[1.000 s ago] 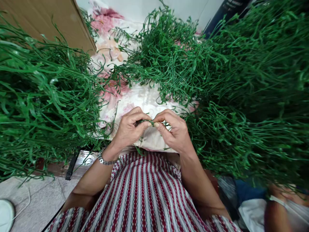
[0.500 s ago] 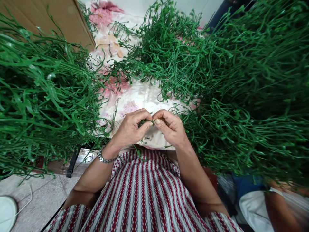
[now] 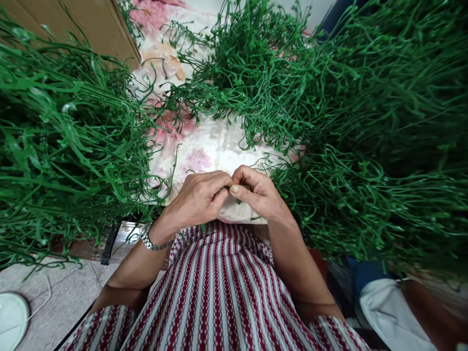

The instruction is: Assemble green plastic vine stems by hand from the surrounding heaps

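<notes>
My left hand [image 3: 204, 197], with a metal watch [image 3: 155, 239] on its wrist, is closed in a pinch just above the table's near edge. Its fingertips meet those of my right hand [image 3: 258, 192], which also pinches with thumb and bent forefinger. Between them they grip a thin green plastic stem [image 3: 239, 201]; most of it is hidden by the fingers, and only small green bits show. Beneath both hands lies a flowered cloth [image 3: 215, 146] in white and pink.
Large heaps of green plastic stems rise on the left [image 3: 73, 146] and right [image 3: 365, 195], with a further pile [image 3: 256, 83] at the back. A cardboard box [image 3: 87, 29] stands back left. Lower right, part of another person [image 3: 391, 312] shows. A round white object [image 3: 12, 319] is lower left.
My left hand has rolled over, its back now turned up and its fingers closed more tightly. The stems seen earlier inside its curl are now hidden. My right hand stays nearly in place.
</notes>
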Available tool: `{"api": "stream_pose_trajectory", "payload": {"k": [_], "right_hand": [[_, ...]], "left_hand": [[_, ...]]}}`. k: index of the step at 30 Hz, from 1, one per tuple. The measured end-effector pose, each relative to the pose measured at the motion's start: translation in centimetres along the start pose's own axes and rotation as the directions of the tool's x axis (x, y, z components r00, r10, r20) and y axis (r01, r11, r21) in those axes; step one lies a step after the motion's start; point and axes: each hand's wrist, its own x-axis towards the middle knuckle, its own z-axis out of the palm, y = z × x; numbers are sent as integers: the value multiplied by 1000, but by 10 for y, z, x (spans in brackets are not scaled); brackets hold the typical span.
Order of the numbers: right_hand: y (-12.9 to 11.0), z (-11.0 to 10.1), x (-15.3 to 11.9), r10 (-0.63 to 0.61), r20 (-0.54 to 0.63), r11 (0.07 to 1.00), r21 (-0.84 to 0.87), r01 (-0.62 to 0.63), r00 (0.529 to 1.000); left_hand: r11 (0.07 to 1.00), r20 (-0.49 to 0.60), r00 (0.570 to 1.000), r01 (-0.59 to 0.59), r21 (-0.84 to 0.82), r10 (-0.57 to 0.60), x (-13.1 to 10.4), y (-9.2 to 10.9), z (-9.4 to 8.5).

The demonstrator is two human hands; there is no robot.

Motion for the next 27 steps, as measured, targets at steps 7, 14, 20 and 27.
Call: {"api": "stream_pose_trajectory", "payload": {"k": [7, 14, 20, 27], "right_hand": [[-8, 1, -1, -38, -25, 902, -432, 24, 999], [-23, 10, 1, 48, -12, 634, -772, -40, 999], [-17, 7, 6, 79, 92, 766, -643, -2, 993], [-7, 5, 7, -88, -173, 982, -183, 56, 981]], "left_hand": [[978, 10, 979, 202, 58, -203, 4, 1, 3], [976, 18, 979, 203, 85, -205, 10, -5, 5], [957, 29, 974, 226, -183, -225, 13, -22, 5], [685, -59, 895, 293, -667, -441, 14, -29, 6]]}}
